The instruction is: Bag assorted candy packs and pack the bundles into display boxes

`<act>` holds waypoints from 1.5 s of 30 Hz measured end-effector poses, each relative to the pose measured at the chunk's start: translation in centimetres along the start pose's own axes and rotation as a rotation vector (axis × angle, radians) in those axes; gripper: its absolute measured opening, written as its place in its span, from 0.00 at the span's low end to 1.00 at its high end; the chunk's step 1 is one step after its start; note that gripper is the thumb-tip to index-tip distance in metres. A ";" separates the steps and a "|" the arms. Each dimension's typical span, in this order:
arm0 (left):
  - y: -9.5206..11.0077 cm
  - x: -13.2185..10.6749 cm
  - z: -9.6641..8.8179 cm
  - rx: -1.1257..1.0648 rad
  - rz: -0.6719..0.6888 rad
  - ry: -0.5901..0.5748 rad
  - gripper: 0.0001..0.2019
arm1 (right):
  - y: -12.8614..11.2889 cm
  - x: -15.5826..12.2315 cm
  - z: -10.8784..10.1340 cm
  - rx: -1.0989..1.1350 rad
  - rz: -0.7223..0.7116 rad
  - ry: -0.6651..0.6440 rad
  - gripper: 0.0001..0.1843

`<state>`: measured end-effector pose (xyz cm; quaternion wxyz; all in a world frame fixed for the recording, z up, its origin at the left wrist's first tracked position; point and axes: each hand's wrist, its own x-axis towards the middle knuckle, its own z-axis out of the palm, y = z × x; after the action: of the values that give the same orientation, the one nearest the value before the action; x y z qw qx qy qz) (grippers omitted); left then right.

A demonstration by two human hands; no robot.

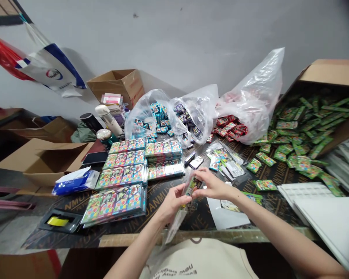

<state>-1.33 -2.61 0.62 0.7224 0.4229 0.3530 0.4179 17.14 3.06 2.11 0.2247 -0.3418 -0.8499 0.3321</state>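
Both of my hands are at the front middle of the dark printed table, holding a clear plastic sleeve (177, 224) with a small dark printed packet (191, 186) at its upper end. My left hand (177, 199) grips the sleeve from the left, thumb on top. With bent fingers, my right hand (211, 185) pinches the packet's upper right side; its fingertips partly hide it. Left of them stand stacks of colourful printed packs (116, 201). Beyond my right hand lie loose clear sleeves with printed cards (228, 161). A white sheet (225, 213) lies under my right forearm.
Plastic bags of blue packets (159, 112), purple packets (183, 114) and red packets (228, 126) stand along the wall. Green packets (302, 143) spill from a tipped carton (331, 71) at right. White boards (325, 221) are at front right. A blue wipes pack (74, 184) lies left.
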 end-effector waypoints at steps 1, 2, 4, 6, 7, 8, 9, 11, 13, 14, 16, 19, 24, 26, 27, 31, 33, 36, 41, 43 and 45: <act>0.0 0.1 -0.1 0.010 -0.007 0.009 0.18 | 0.2 0.0 0.1 0.009 0.028 0.022 0.23; 0.0 0.2 -0.2 0.006 -0.023 0.023 0.17 | 0.4 0.0 0.3 0.033 0.055 0.055 0.23; 0.0 0.5 -0.5 -0.031 -0.053 0.070 0.16 | 0.7 0.2 1.1 0.106 0.100 0.175 0.19; 0.0 0.8 -0.8 -0.067 -0.063 0.111 0.17 | 0.8 0.4 2.1 0.177 0.128 0.368 0.16; 0.1 0.8 -1.0 -0.075 -0.061 0.120 0.18 | 0.7 0.5 2.5 0.201 0.137 0.460 0.15; 0.2 0.8 -1.1 -0.080 -0.060 0.119 0.18 | 0.7 0.5 2.9 0.215 0.141 0.525 0.14; 0.3 0.8 -1.3 -0.083 -0.058 0.112 0.18 | 0.6 0.5 3.1 0.219 0.143 0.554 0.13; 0.5 0.5 -1.5 -0.074 -0.055 0.088 0.17 | 0.4 0.5 2.9 0.203 0.140 0.496 0.12; 0.6 0.1 -1.5 -0.040 -0.033 0.060 0.18 | 0.2 0.4 2.2 0.142 0.115 0.347 0.12; 0.6 0.0 -1.5 -0.016 -0.021 0.048 0.18 | 0.1 0.4 1.8 0.101 0.098 0.270 0.12; 0.3 -0.1 -1.3 0.020 -0.020 0.031 0.16 | 0.0 0.5 1.0 0.033 0.065 0.143 0.18; -0.2 -0.1 -0.9 -0.024 -0.070 0.044 0.12 | 0.0 0.8 0.8 0.037 0.060 0.076 0.21; -0.5 0.0 -1.2 -0.124 -0.120 0.200 0.13 | 0.6 0.9 2.7 0.323 0.220 0.452 0.33; -0.4 0.1 -1.6 -0.083 -0.103 0.206 0.15 | 0.7 0.8 3.8 0.565 0.304 0.430 0.33; -0.4 0.1 -1.8 -0.027 -0.081 0.203 0.15 | 0.7 0.8 4.2 0.684 0.325 0.345 0.29; -0.9 0.5 -2.6 0.418 0.083 0.272 0.17 | 0.8 1.1 5.0 0.829 0.332 0.216 0.17; -1.4 0.9 -3.1 0.558 0.118 0.316 0.21 | 0.8 1.3 5.0 0.843 0.357 0.299 0.16; -1.8 1.4 -3.9 0.564 0.121 0.380 0.21 | 0.7 1.0 5.1 0.952 0.429 0.230 0.21; -1.9 1.7 -4.4 0.354 0.099 0.371 0.18 | 1.3 -1.0 6.2 1.026 0.499 -0.086 0.21; -2.3 1.5 -4.1 0.241 0.057 0.233 0.17 | 1.9 -1.5 6.3 0.984 0.522 -0.002 0.19; -3.0 1.3 -3.7 0.177 0.027 0.122 0.20 | 2.5 -1.5 6.1 0.960 0.493 0.061 0.19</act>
<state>-3.11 -1.16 -3.76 0.6538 0.4633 0.4262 0.4197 15.55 0.81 -4.08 0.2956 -0.3995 -0.4901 0.7161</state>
